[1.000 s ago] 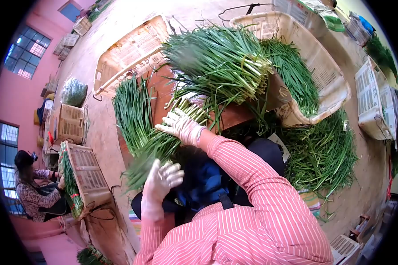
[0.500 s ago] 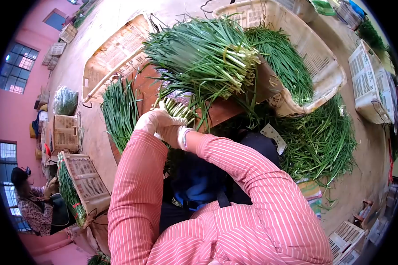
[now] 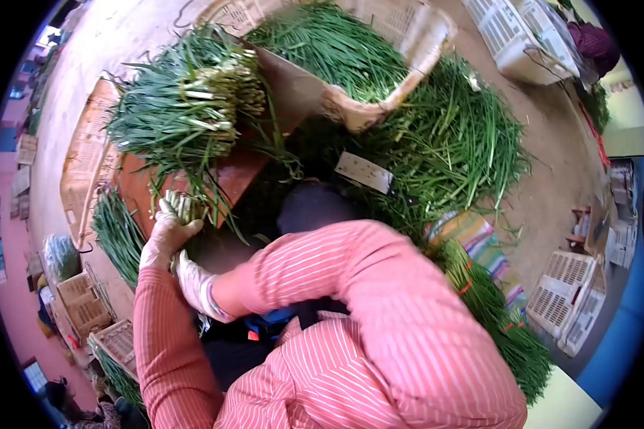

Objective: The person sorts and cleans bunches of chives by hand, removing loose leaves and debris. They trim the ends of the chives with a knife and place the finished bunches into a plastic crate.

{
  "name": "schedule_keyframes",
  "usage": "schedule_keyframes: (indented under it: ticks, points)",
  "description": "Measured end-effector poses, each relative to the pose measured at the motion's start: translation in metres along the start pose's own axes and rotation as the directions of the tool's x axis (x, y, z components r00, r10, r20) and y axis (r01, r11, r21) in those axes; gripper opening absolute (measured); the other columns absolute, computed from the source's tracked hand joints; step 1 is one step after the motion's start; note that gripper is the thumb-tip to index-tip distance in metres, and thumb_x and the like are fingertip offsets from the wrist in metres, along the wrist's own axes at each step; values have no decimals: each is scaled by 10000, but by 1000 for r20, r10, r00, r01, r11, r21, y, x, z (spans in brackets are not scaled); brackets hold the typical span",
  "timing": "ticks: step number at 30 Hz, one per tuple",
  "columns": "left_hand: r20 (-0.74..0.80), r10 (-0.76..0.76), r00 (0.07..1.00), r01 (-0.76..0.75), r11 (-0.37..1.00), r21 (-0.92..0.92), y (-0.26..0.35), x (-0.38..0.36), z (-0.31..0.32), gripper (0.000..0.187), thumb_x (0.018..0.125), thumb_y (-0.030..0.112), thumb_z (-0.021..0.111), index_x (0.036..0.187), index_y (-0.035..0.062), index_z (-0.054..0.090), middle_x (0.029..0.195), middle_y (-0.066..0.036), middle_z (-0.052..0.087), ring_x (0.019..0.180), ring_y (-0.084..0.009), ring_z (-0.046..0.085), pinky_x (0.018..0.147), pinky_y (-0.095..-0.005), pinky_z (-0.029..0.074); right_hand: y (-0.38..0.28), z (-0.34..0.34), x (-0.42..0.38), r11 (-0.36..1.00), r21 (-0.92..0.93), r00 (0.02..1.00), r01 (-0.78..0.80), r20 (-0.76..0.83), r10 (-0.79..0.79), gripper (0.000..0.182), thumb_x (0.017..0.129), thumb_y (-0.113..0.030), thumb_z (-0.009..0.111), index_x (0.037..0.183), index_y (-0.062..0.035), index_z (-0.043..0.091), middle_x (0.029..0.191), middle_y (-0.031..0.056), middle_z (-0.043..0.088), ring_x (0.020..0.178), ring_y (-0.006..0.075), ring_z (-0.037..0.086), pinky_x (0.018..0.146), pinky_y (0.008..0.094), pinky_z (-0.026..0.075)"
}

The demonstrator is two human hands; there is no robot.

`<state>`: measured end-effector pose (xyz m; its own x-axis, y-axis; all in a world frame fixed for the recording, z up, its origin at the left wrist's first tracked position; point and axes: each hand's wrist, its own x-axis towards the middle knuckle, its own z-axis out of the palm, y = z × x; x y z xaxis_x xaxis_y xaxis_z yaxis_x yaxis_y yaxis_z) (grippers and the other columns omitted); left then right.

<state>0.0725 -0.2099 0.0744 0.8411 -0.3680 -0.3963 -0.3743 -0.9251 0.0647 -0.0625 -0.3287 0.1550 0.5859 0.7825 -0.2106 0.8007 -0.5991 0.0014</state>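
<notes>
My left hand (image 3: 166, 234), in a whitish glove, is closed around a small bunch of chives (image 3: 184, 205), its pale cut ends pointing up past the thumb. Just below it is my right hand (image 3: 195, 284), also gloved, near the left wrist; its fingers look stretched and partly apart, and their far side is hidden. Beyond the hands, a large pile of chives (image 3: 186, 100) rests on a reddish-brown board (image 3: 243, 171), stem ends toward me. Another bunch of chives (image 3: 116, 232) lies along the board's left side.
A cream plastic crate (image 3: 361, 114) with chives stands beyond the board. Loose green leaves (image 3: 465, 136) cover the floor at right, beside a pale flat piece (image 3: 365, 171). Banded chive bundles (image 3: 490, 307) lie at lower right, near another crate (image 3: 562, 289). A person (image 3: 79, 404) is at lower left.
The view has swung right, so the board and pile appear farther left. My right hand has drawn back from the stalks toward my left wrist. My left hand still holds the bunch.
</notes>
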Motion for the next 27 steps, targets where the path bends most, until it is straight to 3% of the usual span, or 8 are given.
schedule_keyframes:
  ticks: [2, 5, 7, 8, 9, 11, 17, 27]
  points:
    - [18, -159, 987, 159, 987, -15, 7, -3, 0, 1185, 654, 457, 778, 1439, -64, 60, 1311, -315, 413, 1197, -408, 463, 986, -391, 405, 3, 17, -51, 977, 107, 778, -184, -591, 212, 202, 744, -176, 570, 835, -3, 617, 749, 92, 608, 724, 246, 615, 658, 430, 496]
    - [-91, -137, 986, 139, 990, 12, 15, -13, 9, 1134, 667, 442, 763, 1463, 2, 85, 1262, -273, 442, 1119, -395, 503, 952, -404, 420, 90, 32, -168, 839, 519, 629, -163, -601, 494, 100, 727, -151, 594, 756, -57, 609, 680, 85, 604, 621, 260, 608, 585, 426, 503]
    - [-108, -155, 982, 159, 987, 31, 21, -16, 9, 1119, 665, 433, 763, 1461, 6, 103, 1243, -265, 450, 1093, -390, 508, 938, -417, 421, 122, 109, -229, 653, 445, 306, -613, -628, 716, 210, 857, -297, 550, 738, -149, 638, 720, 85, 612, 686, 216, 613, 591, 334, 505]
    - [-156, -118, 981, 125, 992, 33, 19, -19, 12, 1100, 668, 427, 761, 1456, 4, 121, 1241, -266, 450, 1091, -396, 504, 926, -426, 427, 123, 143, -256, 270, 654, 174, -706, -210, 962, 202, 864, -272, 539, 744, -143, 639, 723, 67, 617, 669, 233, 609, 602, 362, 508]
    - [-160, -134, 978, 141, 989, 36, 19, -20, 11, 1100, 668, 427, 761, 1456, 4, 121, 1241, -266, 450, 1091, -396, 504, 926, -426, 427, 124, 260, -282, 414, 382, 245, -826, -419, 874, 202, 869, -236, 528, 741, -136, 648, 714, 47, 633, 634, 260, 612, 557, 390, 501]
    - [-147, -109, 983, 112, 994, 18, 25, -22, 5, 1089, 670, 422, 761, 1454, 4, 133, 1237, -263, 451, 1091, -406, 497, 911, -431, 433, 93, 340, -311, -47, 177, 10, -983, 308, 951, 153, 852, -158, 525, 770, -109, 644, 825, 103, 653, 729, 270, 649, 634, 406, 523]
    - [-126, -135, 983, 140, 990, 33, 34, -27, -2, 1111, 660, 419, 771, 1443, -35, 126, 1219, -247, 451, 1083, -394, 494, 914, -420, 426, 58, 438, -291, -255, 49, -224, -966, 336, 915, 203, 886, -106, 466, 1067, -41, 532, 934, 108, 636, 913, 260, 631, 779, 371, 498]
    - [-164, -145, 976, 148, 989, 7, 37, -29, 2, 1073, 666, 385, 782, 1442, -17, 159, 1203, -264, 466, 1079, -419, 497, 910, -440, 426, 43, 302, -303, -130, 442, 54, -888, 381, 923, 266, 766, -263, 612, 960, -82, 619, 850, 165, 643, 812, 347, 643, 740, 435, 514]
